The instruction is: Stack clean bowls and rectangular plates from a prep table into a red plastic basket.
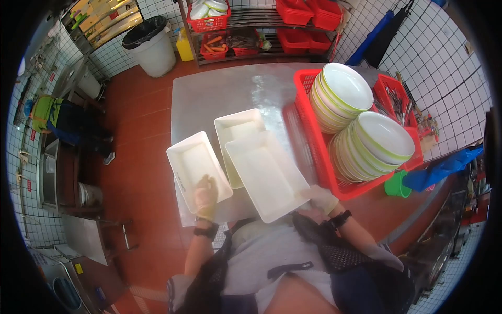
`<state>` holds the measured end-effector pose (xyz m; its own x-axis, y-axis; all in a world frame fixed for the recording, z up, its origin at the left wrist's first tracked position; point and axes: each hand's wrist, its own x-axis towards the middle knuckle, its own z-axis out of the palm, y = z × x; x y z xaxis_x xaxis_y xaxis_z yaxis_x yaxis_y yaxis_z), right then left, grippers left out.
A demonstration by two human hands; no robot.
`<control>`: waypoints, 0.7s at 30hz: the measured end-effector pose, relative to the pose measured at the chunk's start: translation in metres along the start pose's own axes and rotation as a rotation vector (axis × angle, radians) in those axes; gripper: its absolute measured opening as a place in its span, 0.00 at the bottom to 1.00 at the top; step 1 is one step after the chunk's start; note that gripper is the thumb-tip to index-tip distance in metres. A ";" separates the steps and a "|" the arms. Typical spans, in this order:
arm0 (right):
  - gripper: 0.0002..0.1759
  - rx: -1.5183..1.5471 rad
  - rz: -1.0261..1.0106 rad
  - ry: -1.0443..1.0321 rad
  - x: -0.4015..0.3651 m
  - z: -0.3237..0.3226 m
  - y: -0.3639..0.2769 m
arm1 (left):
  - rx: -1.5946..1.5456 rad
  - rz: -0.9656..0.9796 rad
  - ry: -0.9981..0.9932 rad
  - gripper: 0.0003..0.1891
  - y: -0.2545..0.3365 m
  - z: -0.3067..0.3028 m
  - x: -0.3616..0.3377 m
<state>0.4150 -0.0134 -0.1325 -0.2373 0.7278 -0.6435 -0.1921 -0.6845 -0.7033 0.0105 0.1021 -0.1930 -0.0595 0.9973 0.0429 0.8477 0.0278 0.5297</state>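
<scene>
Three white rectangular trays are at the near part of the metal table. My right hand (320,200), in a pale glove, grips the near right corner of one tray (267,175), which is tilted and overlaps the tray behind it (238,124). My left hand (206,194), also gloved, is over the near end of the left tray (193,162); its fingers look curled, and whether they hold anything is hidden. To the right, a red basket (308,123) holds two leaning stacks of white plates with green rims (348,86).
The metal table (198,99) has a red cutlery basket (387,86) at its right. Behind stand a shelf (251,20) with red baskets, a lined bin (154,55) and a yellow jug (184,47). A person (68,120) bends at the left counter.
</scene>
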 end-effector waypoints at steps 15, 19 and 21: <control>0.17 0.008 -0.091 0.272 -0.031 0.012 0.008 | -0.103 0.043 -0.220 0.18 0.040 0.054 0.014; 0.13 0.015 -0.053 0.272 -0.016 -0.004 0.032 | -0.121 0.037 -0.212 0.17 0.040 0.050 0.004; 0.13 0.020 -0.056 0.256 -0.010 -0.012 0.042 | -0.122 0.037 -0.255 0.17 0.040 0.044 -0.003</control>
<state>0.4210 -0.0485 -0.1591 0.0223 0.7499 -0.6611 -0.2179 -0.6417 -0.7353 0.0677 0.1029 -0.2092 0.1175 0.9829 -0.1420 0.7760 -0.0017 0.6307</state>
